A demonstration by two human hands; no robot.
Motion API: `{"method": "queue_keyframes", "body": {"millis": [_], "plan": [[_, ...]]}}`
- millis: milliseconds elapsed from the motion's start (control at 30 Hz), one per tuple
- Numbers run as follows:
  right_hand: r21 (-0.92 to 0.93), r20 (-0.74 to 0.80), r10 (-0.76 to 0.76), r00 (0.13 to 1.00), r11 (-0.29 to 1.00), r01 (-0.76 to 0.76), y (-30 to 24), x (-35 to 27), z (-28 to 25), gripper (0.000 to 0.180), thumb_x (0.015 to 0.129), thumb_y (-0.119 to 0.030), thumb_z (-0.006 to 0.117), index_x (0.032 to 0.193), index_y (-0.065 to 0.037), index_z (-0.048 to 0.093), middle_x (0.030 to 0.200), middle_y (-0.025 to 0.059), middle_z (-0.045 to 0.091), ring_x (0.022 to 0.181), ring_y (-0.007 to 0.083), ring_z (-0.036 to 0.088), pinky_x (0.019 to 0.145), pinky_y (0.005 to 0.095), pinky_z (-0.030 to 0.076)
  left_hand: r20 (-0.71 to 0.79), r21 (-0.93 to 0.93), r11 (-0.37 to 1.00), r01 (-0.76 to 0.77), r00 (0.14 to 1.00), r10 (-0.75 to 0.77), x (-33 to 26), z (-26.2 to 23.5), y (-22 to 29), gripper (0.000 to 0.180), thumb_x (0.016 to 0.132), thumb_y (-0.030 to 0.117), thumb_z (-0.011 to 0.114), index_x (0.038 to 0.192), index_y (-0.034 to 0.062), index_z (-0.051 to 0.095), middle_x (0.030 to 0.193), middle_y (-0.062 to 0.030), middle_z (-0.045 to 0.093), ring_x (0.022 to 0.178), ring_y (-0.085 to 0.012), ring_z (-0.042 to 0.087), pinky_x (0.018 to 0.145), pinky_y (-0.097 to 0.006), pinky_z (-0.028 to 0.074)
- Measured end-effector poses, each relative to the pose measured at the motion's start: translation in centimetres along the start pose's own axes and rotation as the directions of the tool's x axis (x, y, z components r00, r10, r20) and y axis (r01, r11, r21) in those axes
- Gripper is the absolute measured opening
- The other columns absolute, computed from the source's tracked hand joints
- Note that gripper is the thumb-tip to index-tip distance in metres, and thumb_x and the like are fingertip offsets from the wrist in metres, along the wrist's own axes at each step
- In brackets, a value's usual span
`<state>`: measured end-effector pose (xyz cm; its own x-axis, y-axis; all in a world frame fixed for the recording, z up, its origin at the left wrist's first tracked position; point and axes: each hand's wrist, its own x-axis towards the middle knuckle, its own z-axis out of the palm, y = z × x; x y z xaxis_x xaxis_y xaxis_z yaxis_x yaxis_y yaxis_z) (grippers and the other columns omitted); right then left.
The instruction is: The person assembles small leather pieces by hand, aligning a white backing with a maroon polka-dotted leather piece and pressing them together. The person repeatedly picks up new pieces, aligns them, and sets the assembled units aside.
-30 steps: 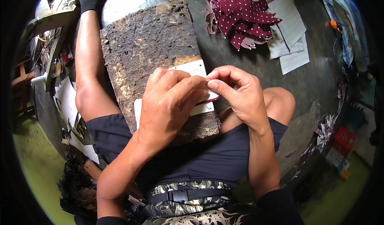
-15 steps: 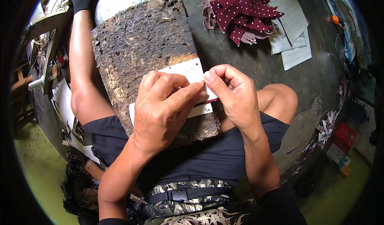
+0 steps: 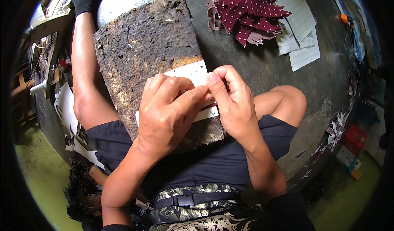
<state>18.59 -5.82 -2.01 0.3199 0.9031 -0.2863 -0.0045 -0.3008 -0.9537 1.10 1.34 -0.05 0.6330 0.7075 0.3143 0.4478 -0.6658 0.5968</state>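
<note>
A white flat plate (image 3: 189, 72) with small holes near its edges lies on a rough, dark, weathered board (image 3: 143, 42) across my lap. Bent over the plate, my left hand (image 3: 166, 110) has its fingers closed, its index fingertip meeting the fingertips of the other hand. My right hand (image 3: 234, 101) pinches with thumb and index finger at the plate's right side. Under the fingertips shows a thin dark red edge (image 3: 211, 105) of a small piece, its body mostly hidden by both hands.
Beyond the board, a pile of maroon polka-dot cloth pieces (image 3: 246, 13) lies on the floor beside lined paper sheets (image 3: 304, 46). Paper scraps (image 3: 336, 128) and a red packet (image 3: 354, 139) lie at the right. A wooden frame (image 3: 47, 30) stands at the left.
My right hand has shifted slightly left, closer to the left hand. The pale part of the small piece that showed between the hands is now covered. My left hand has barely moved.
</note>
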Motion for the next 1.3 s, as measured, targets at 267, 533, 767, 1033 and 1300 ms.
{"method": "queue_keyframes", "body": {"millis": [267,533,767,1033,1300], "plan": [[0.139,0.092,0.004,0.996,0.99,-0.016,1.6,0.9,-0.5,0.03,0.123,-0.028,0.064,0.11,-0.001,0.067,0.086,-0.0002,0.064,0.082,0.0053,0.056,0.072,0.0291,0.051,0.028,-0.037,0.999,0.02,0.999,-0.019,0.0,-0.7,-0.3,0.026,0.086,0.017,0.098,0.109,0.013,0.087,0.095,-0.0015,0.072,0.086,-0.0231,0.067,0.079,-0.04,0.054],[0.17,0.085,-0.005,0.996,0.985,-0.009,2.4,1.3,-1.0,0.031,0.123,-0.029,0.064,0.111,0.0,0.068,0.089,-0.0012,0.066,0.084,0.0042,0.057,0.074,0.0277,0.052,0.033,-0.04,0.999,0.002,0.999,-0.001,-0.1,-0.7,-0.4,0.025,0.086,0.017,0.098,0.108,0.0127,0.088,0.094,-0.0013,0.071,0.086,-0.0226,0.067,0.079,-0.039,0.054],[0.136,0.054,0.01,0.998,0.991,-0.018,3.6,1.9,-1.3,0.032,0.122,-0.028,0.066,0.11,0.001,0.068,0.087,-0.0001,0.067,0.084,0.0048,0.057,0.073,0.0288,0.052,0.038,-0.027,0.999,-0.033,0.999,0.034,-0.1,-0.6,-0.6,0.027,0.085,0.016,0.099,0.11,0.0119,0.088,0.095,-0.0007,0.071,0.087,-0.022,0.066,0.079,-0.04,0.054],[0.052,0.064,0.063,0.996,0.996,-0.067,4.8,2.4,-2.1,0.027,0.122,-0.027,0.066,0.11,-0.002,0.068,0.092,-0.0043,0.064,0.086,0.0026,0.055,0.075,0.0244,0.049,0.068,-0.047,0.997,-0.054,0.996,0.057,0.1,-1.1,-0.7,0.034,0.081,0.014,0.1,0.114,0.0116,0.09,0.099,-0.0012,0.072,0.087,-0.0218,0.066,0.08,-0.04,0.054],[-0.021,0.091,0.088,0.992,0.996,-0.087,5.6,2.9,-2.6,0.026,0.122,-0.027,0.066,0.111,-0.004,0.068,0.094,-0.0059,0.063,0.087,0.0016,0.054,0.076,0.0222,0.047,0.109,-0.058,0.996,-0.065,0.991,0.071,0.3,-1.5,-1.0,0.035,0.082,0.016,0.098,0.116,0.012,0.09,0.1,-0.0022,0.073,0.087,-0.0234,0.066,0.078,-0.04,0.053]]}}
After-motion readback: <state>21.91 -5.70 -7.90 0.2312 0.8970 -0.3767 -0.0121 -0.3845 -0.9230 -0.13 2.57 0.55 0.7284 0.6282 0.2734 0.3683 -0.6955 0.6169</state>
